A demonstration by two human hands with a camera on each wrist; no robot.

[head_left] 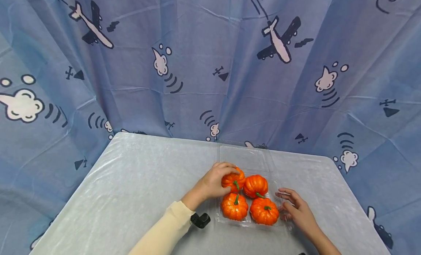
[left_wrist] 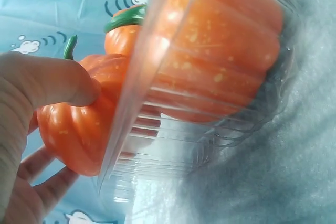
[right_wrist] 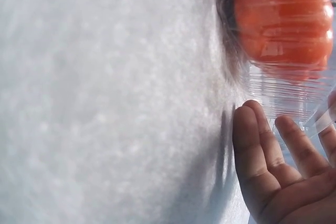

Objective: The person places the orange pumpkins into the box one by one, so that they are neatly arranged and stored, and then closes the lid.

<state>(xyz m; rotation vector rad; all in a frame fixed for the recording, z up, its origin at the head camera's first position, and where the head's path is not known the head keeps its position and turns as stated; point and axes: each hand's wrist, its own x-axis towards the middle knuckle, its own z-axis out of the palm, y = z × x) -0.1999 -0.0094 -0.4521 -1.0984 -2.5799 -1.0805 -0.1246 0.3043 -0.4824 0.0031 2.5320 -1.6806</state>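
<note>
A person's left grip (head_left: 215,180) curls fingers and thumb around an orange pumpkin (head_left: 238,177) at the far-left corner of a clear plastic container (head_left: 245,225) on a white-covered counter (head_left: 148,174). Three other pumpkins (head_left: 234,208) sit inside. The right grip (head_left: 297,211), fingers parted and loosely bent, is at the container's right wall; whether they touch it is unclear. A blue airplane-print curtain (head_left: 197,46) hangs behind.

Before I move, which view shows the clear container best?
The head view: it takes in the clear container with its lid open. The left wrist view shows only wall and rim close up; the right wrist view, just part of a ribbed side.
</note>
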